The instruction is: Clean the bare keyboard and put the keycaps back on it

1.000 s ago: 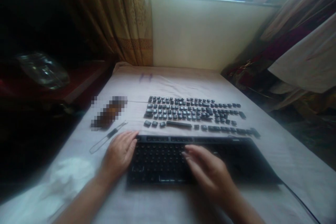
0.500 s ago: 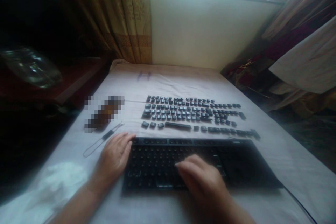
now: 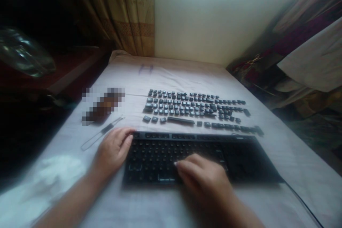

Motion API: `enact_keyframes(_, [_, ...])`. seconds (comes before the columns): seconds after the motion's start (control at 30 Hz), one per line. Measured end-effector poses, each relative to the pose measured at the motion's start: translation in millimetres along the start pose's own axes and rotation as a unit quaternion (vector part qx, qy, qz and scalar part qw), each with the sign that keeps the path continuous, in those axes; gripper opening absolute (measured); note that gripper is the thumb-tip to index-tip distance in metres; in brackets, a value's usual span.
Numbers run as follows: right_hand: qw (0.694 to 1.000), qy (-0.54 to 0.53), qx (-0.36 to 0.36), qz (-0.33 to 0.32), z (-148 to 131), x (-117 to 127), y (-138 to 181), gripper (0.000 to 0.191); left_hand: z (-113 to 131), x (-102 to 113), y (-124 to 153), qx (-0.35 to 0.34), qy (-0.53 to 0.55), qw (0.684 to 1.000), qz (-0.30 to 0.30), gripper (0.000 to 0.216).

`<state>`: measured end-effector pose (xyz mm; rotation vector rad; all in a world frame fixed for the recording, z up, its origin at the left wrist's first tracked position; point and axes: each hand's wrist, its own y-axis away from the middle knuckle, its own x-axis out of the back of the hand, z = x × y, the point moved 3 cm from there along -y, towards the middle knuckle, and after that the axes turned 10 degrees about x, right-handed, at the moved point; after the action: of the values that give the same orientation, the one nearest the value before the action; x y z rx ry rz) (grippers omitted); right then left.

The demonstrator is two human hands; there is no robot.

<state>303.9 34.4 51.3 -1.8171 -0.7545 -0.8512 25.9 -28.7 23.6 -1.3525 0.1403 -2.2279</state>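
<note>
A black keyboard [image 3: 248, 160] with its keycaps off lies flat on the cloth, rows of bare key posts showing. My left hand [image 3: 113, 149] grips its upper left corner and side, thumb along the edge. Over the lower middle of the key rows is my right hand [image 3: 204, 176], fingers pinched together. A small whitish spot shows at its fingertips; I cannot make out whether that is a nail or something held. Behind the keyboard, the loose black keycaps [image 3: 184, 110] lie in rows, with the long space bar [image 3: 181, 120] in the nearest row.
Left of the keyboard lies a wire keycap puller [image 3: 107, 128], beyond it a pixelated brownish object [image 3: 104, 107]. A crumpled white cloth [image 3: 58, 171] is at the near left. The keyboard cable [image 3: 301, 201] runs off right. Curtains [image 3: 128, 14] and a wall stand behind.
The view has tilted down a little, so everything sits higher in the picture. My right hand has shifted slightly left over the keys. My left hand keeps its place on the keyboard.
</note>
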Motion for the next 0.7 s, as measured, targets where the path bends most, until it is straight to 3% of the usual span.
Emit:
enact_keyframes(0.37, [0.999,0.021,-0.004,0.027,-7.0,0.4,-3.2,0.017,1.7,-0.5,-2.0,0.024,0.017,0.999,-0.030,0.035])
enact_keyframes(0.7, [0.999,0.001,0.034,-0.042,-16.6,-7.3,-8.0,0.022,5.6,1.7,-2.4,0.024,0.016,0.999,-0.033,0.034])
